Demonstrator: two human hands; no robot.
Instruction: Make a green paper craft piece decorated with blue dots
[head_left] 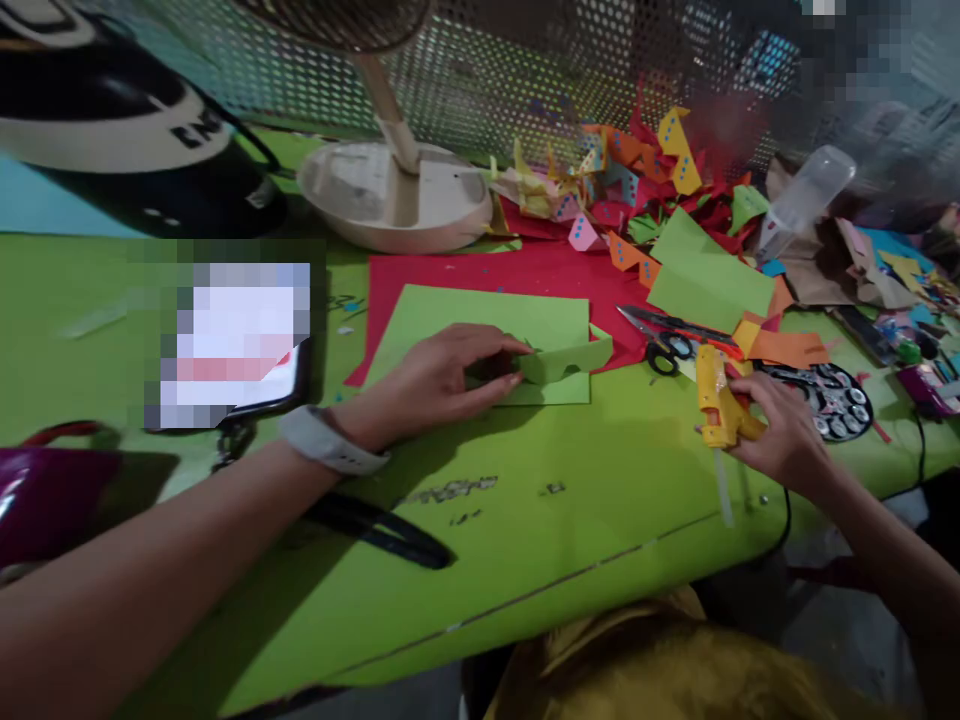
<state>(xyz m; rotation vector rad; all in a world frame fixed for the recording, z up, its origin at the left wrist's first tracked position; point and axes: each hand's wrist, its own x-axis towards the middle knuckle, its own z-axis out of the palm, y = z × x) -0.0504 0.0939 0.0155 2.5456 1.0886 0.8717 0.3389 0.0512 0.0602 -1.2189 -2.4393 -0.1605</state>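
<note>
My left hand [457,375], with a pale band at the wrist, pinches the left end of a folded green paper strip [570,358]. The strip lies over a light green sheet [480,305], which rests partly on red paper [630,285]. At the right, my right hand [780,425] holds a yellow glue gun [716,395] by its handle. A clear glue stick [723,488] sticks out of the gun towards the table's front edge. Open scissors [664,352] lie between the strip and the glue gun.
Cut colourful paper pieces [622,170] are heaped at the back. A fan base [397,195] and a pixelated phone [232,345] stand left of them. A clear bottle [810,195] leans at back right. A black strap [390,530] lies in front, and a cable hangs over the edge.
</note>
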